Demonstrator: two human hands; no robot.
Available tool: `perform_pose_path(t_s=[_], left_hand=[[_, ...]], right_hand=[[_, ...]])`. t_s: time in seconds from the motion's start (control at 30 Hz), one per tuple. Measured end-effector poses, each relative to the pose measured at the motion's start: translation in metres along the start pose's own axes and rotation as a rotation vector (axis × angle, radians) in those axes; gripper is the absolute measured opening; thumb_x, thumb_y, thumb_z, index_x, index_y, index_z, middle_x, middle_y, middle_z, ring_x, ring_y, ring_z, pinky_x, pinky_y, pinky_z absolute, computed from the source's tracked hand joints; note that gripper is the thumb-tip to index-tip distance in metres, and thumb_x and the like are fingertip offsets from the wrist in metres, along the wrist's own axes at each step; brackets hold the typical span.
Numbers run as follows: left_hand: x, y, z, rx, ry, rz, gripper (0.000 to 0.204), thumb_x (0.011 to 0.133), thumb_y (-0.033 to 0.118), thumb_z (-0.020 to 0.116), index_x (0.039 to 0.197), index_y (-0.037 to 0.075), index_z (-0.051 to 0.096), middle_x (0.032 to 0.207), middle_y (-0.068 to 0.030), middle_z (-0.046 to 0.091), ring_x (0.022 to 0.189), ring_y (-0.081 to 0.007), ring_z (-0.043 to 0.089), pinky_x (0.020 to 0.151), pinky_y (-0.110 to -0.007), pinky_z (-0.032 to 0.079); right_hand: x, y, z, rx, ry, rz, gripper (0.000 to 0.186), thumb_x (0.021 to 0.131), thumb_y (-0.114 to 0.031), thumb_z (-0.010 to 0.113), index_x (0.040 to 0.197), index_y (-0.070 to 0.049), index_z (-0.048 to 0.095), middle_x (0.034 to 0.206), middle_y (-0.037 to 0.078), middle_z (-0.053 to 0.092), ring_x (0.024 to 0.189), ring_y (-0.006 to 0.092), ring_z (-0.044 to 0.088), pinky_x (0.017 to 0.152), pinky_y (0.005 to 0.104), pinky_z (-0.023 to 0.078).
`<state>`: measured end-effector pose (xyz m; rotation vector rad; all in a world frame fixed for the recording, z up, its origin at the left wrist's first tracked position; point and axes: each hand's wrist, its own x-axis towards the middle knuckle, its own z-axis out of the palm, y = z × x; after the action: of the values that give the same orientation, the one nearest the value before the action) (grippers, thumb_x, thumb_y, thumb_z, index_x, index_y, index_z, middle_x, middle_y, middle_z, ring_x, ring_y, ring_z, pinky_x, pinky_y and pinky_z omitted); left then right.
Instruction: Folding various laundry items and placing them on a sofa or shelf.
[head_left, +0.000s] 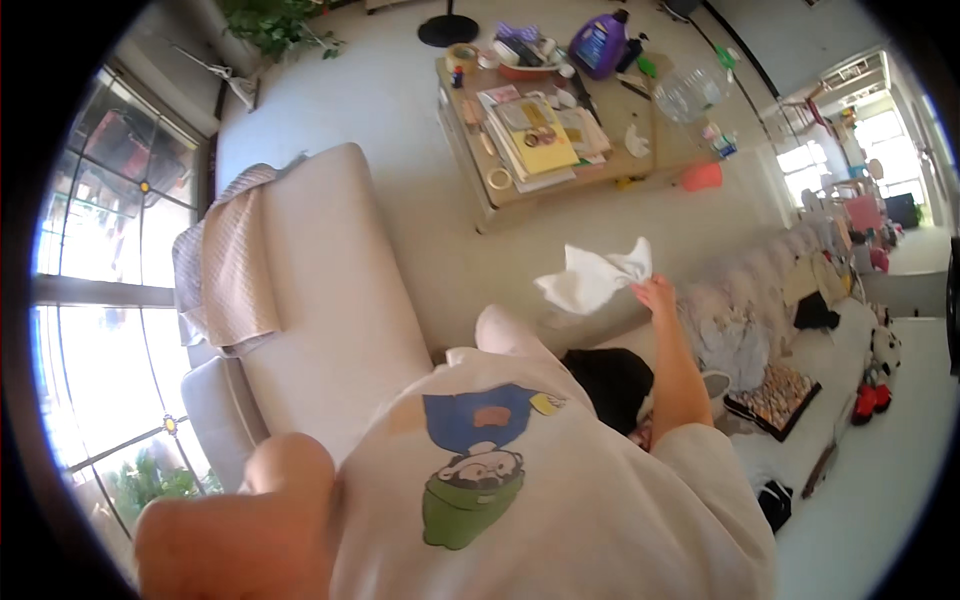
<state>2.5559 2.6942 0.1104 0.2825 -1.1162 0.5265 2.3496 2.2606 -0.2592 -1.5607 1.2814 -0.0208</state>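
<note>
My right hand (656,293) is stretched out ahead and to the right, its fingers closed on one corner of a white cloth (590,280). The cloth hangs spread and crumpled to the left of the hand, above the floor, and touches neither the table nor the sofa. What kind of cloth it is does not show. At the lower left, my bent left arm (215,540) is blurred and cut off by the frame edge. No fingers of my left hand can be made out there.
A cluttered low table (470,190) stands ahead, holding papers, a purple jug (600,45) and a clear plastic bottle (690,95). A beige couch (330,260) lies at left. Along the right, a sofa (740,265) bears clothes and a patterned bag (775,400).
</note>
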Motion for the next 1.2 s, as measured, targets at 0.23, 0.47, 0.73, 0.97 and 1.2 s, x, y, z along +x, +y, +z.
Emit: perform_pose_path(t_s=[0.23,0.47,0.73,0.97,1.2], left_hand=[[-0.038,-0.045,-0.007,-0.457,-0.304,-0.819,0.038,0.083,0.043,0.042,0.094,0.014,0.063,0.081,-0.0034,0.043,0.067,-0.0135,0.038,0.049,-0.025,0.03],[-0.031,-0.114,0.061,0.037,0.03,-0.915,0.02,0.075,0.021,0.059,0.091,0.011,0.064,0.082,-0.0023,0.036,0.064,-0.0152,0.034,0.051,-0.028,0.029],[-0.039,-0.193,0.103,0.299,-0.053,-0.935,0.009,0.07,0.018,0.06,0.077,0.014,0.064,0.065,0.0007,0.038,0.063,-0.0154,0.033,0.055,-0.028,0.027],[-0.067,-0.209,0.062,-0.141,-0.065,-0.932,0.037,0.086,0.034,0.037,0.081,0.013,0.066,0.068,0.0023,0.045,0.067,-0.0154,0.035,0.055,-0.026,0.027],[-0.032,-0.285,0.06,-0.8,-0.347,-1.203,0.039,0.088,0.036,0.033,0.094,0.004,0.056,0.07,-0.0083,0.046,0.069,-0.0163,0.037,0.056,-0.025,0.033]], right_hand=[[0.009,-0.035,0.045,-0.055,-0.096,0.134,0.02,0.078,-0.007,0.044,0.093,0.001,0.053,0.087,0.009,0.058,0.074,0.017,0.062,0.055,0.0245,0.045],[0.063,-0.032,0.076,-0.053,-0.281,0.099,0.016,0.078,-0.012,0.045,0.091,-0.004,0.053,0.086,0.005,0.059,0.075,0.0147,0.061,0.06,0.0237,0.044],[0.079,-0.069,0.103,-0.033,-0.62,0.042,0.016,0.077,-0.008,0.046,0.089,0.0,0.053,0.083,0.005,0.056,0.073,0.0159,0.061,0.062,0.0235,0.045],[0.062,-0.155,0.112,0.257,-0.939,-0.082,0.016,0.077,-0.002,0.047,0.091,0.002,0.053,0.086,0.007,0.056,0.076,0.0179,0.06,0.071,0.0255,0.045],[0.057,-0.21,0.147,0.433,-1.001,-0.075,0.018,0.079,-0.004,0.046,0.094,0.003,0.053,0.088,0.008,0.056,0.078,0.0158,0.058,0.072,0.0252,0.045]])
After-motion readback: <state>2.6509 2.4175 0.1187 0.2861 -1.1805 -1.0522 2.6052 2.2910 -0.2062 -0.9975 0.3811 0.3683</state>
